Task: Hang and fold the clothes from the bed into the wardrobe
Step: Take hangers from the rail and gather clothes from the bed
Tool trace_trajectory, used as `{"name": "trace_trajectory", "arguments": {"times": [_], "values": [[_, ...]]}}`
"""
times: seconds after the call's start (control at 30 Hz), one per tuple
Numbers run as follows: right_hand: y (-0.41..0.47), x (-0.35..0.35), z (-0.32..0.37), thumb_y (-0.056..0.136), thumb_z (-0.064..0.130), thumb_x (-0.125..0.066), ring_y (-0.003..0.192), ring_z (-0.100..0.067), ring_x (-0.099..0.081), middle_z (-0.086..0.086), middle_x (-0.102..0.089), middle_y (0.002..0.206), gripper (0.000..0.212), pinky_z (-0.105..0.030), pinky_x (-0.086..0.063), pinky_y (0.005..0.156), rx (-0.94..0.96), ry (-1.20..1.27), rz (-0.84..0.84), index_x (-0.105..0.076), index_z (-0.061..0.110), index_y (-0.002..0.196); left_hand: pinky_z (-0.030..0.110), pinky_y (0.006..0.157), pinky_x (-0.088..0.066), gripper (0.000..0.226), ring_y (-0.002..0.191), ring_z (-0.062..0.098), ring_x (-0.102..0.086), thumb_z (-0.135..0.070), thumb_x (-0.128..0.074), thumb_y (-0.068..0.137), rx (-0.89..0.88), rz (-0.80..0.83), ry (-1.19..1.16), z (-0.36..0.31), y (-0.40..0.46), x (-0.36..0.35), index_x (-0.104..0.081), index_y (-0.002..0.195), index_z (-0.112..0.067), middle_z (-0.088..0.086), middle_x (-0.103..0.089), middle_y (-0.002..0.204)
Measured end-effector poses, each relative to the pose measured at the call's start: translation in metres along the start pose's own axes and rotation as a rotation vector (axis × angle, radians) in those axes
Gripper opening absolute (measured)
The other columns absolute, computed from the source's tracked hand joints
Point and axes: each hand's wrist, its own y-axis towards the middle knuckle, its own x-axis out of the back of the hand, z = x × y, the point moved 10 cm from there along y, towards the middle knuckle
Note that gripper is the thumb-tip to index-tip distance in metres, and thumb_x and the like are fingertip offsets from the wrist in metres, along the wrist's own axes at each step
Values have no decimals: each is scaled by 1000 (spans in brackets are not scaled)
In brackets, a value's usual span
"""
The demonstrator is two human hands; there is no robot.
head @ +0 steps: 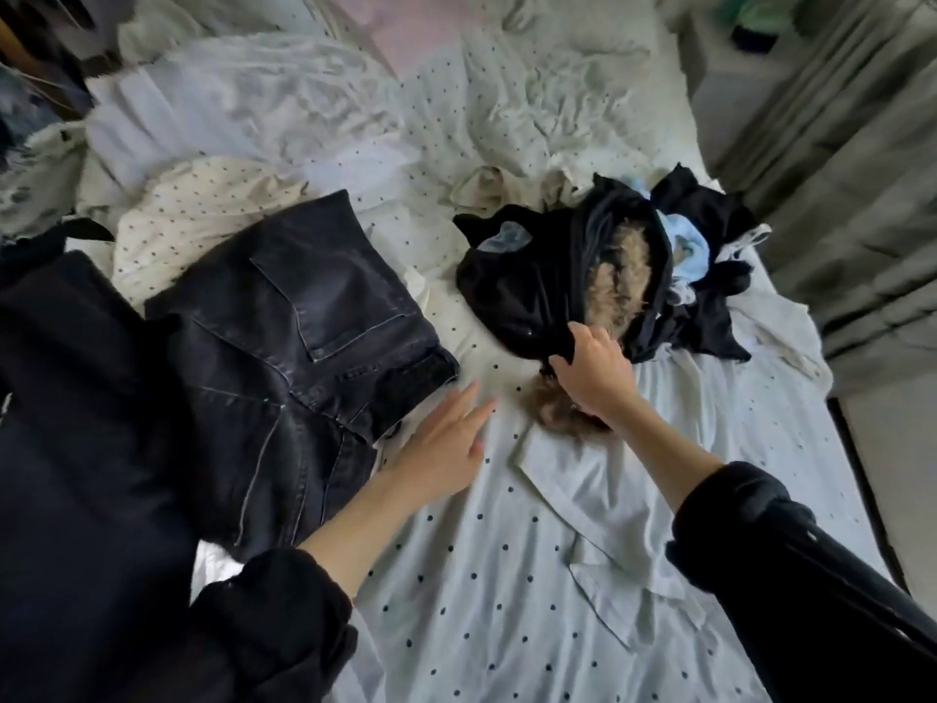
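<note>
- Right hand fingers clamped on black garment, far right on bed.
- Left hand fingers straight, apart, just beside folded dark jeans at left.

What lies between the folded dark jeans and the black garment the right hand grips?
In the head view, only bare white dotted bedsheet separates the folded dark denim jeans from the black garment; the open left hand lies nearer the camera.
</note>
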Motion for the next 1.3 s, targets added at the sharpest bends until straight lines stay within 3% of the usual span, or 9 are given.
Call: {"name": "trace_trajectory", "arguments": {"times": [0.13, 0.27, 0.5, 0.63, 0.77, 0.87, 1.1, 1.2, 1.3], "values": [[45, -9, -9, 96, 40, -48, 138, -30, -27, -11, -30, 150, 69, -46, -26, 108, -55, -30, -74, -15, 9, 149, 41, 118, 2, 54, 144, 21, 18, -24, -25, 102, -53, 34, 291, 10, 36, -22, -3, 151, -20, 1, 19, 157], [61, 3, -12, 99, 30, -44, 122, -29, -39, -10, -58, 120, 30, -41, -25, 98, -111, -47, -282, -57, 8, 117, 38, 118, 4, 54, 144, 21, 17, -24, -25, 102, -65, 24, 348, 21, 47, -33, -2, 151, -23, 0, 18, 157], [20, 20, -7, 95, 27, -52, 115, -22, -41, 3, -62, 112, 25, -35, -20, 89, -2, 179, -408, -75, 16, 94, 39, 117, 3, 53, 144, 15, 17, -24, -28, 102, 11, 193, 162, 20, 40, -31, -8, 151, -20, -3, 14, 158], [-22, 42, -15, 92, 22, -55, 70, -20, -46, 4, -45, 53, 46, -39, -33, 94, -34, 358, -357, -45, 14, 49, 37, 119, -10, 51, 145, 9, 3, -24, -32, 102, 100, 173, -139, 7, 22, -18, -14, 151, -23, -6, 1, 159], [-78, 70, -24, 91, 21, -58, 50, -24, -39, -5, -43, 44, 39, -33, -41, 86, -62, 581, -312, -57, 0, 59, 30, 117, -12, 56, 145, 9, -4, -20, -38, 101, 45, 26, -173, -27, -4, 16, -14, 151, -22, -6, -6, 158], [-125, 104, -16, 90, 19, -60, 53, -29, -42, -11, -49, 49, 35, -29, -38, 68, 3, 600, -342, -60, -5, 64, 32, 117, -17, 65, 145, 11, -5, -17, -45, 98, -53, -120, -185, -63, -23, 45, -7, 151, -24, -6, -4, 159], [-244, 179, -20, 90, 18, -61, 80, -31, -66, -19, -70, 80, 23, -39, -49, 73, 143, 705, -516, -71, -2, 86, 35, 114, -25, 61, 142, 19, -22, -27, -60, 91, -270, -338, -20, -159, -82, 77, -32, 145, -17, 1, -24, 154], [-285, 203, -32, 90, 14, -60, 63, -19, -58, -25, -63, 69, 28, -41, -43, 60, 151, 737, -624, -63, -11, 77, 33, 98, -39, 36, 120, 23, -48, -24, -62, 89, -359, -427, 62, -187, -110, 77, -59, 122, -10, 4, -53, 128], [-322, 217, -59, 90, 10, -60, 55, -5, -35, 5, -44, 50, 31, -31, -30, 56, 50, 762, -734, -58, 5, 59, 32, 77, -42, 20, 98, 23, -58, -27, -60, 91, -395, -364, 19, -208, -139, 65, -64, 102, -12, 1, -62, 98]]}}
